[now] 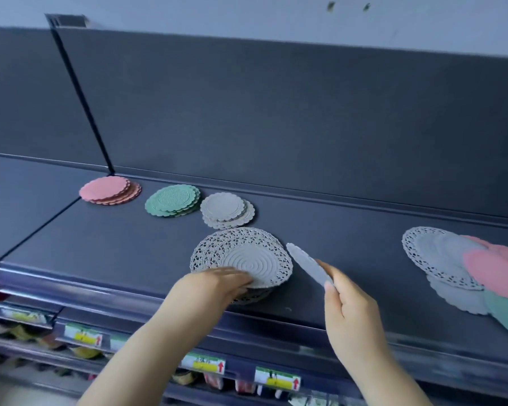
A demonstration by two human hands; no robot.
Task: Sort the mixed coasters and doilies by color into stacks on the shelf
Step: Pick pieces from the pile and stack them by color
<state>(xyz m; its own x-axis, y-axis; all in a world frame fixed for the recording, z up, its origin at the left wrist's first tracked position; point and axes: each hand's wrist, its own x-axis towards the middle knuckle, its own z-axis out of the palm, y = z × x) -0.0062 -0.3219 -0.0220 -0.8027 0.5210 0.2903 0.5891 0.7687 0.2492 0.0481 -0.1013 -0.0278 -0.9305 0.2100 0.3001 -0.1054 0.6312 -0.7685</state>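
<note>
Right hand (352,312) pinching a tilted grey coaster (307,263), left hand (214,285) fingers (238,277) flat on the grey doily stack (241,253), pink stack (109,190) and green stack (173,200) behind on the shelf (100,244)

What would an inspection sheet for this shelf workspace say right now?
Surface: dark shelf, flat and matte.
Job's things: pink stack, green stack and small grey stack in a back row; lace doily stack in front of them; mixed pile at the right, unsorted.
Clutter: nothing seen.
Grippers: left hand rests on the lace doily stack's near edge; right hand pinches a tilted grey coaster.
Cables: nothing seen.
Surroundings: price tags on the rail below; goods underneath are blurred.
</note>
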